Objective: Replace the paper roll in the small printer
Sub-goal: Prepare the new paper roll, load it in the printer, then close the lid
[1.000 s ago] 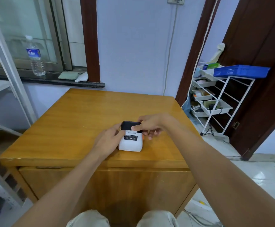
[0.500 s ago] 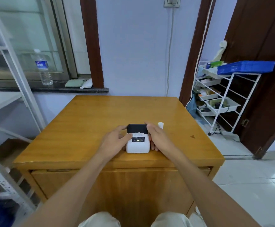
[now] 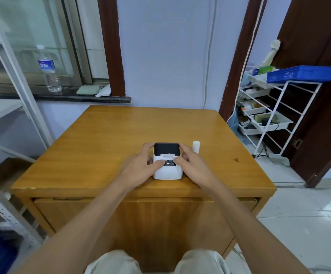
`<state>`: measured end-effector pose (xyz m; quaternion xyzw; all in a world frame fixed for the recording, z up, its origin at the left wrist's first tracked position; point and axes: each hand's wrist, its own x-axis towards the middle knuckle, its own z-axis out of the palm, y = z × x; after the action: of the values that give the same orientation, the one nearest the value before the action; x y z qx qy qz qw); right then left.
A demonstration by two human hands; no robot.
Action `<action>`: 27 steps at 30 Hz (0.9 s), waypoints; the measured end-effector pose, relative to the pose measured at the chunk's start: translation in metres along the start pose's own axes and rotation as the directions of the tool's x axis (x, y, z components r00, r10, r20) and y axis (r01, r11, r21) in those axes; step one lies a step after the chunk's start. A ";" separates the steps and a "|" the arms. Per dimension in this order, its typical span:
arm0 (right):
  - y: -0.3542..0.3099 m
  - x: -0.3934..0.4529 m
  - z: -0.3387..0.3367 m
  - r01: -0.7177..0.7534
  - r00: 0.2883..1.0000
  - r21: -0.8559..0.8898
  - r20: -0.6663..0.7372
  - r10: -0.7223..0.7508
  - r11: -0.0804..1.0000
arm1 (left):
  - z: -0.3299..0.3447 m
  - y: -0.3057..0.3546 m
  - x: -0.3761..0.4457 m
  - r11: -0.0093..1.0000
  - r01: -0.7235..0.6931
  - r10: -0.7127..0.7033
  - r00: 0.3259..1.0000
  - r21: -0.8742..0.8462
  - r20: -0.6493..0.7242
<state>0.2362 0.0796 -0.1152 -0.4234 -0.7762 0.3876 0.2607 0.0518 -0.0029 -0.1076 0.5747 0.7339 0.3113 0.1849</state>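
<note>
A small white printer (image 3: 167, 172) with a black lid stands near the front edge of the wooden table (image 3: 105, 147). A strip of white paper shows at the slot under the lid. My left hand (image 3: 141, 167) grips the printer's left side, thumb on its front panel. My right hand (image 3: 190, 165) grips the right side, thumb also on the front panel. A white paper roll (image 3: 196, 146) stands upright on the table just right of the printer, behind my right hand.
A white wire rack (image 3: 275, 115) with trays and a blue basket (image 3: 302, 74) stands to the right by a dark door. A water bottle (image 3: 49, 70) stands on the window ledge at the left. A metal shelf frame (image 3: 18, 84) is at the left.
My right hand came off the printer's lid and settled on its right side, uncovering the upright paper roll. Both thumbs moved onto the front panel. The camera view swung to the right.
</note>
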 end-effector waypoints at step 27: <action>0.004 0.003 0.002 0.034 0.999 -0.120 -0.019 -0.036 0.992 | 0.002 0.001 -0.002 0.981 0.058 -0.056 0.998 -0.187 0.013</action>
<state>0.2349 0.0822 -0.1194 -0.4286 -0.8025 0.3315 0.2497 0.0544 -0.0038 -0.1084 0.5347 0.7168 0.3713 0.2499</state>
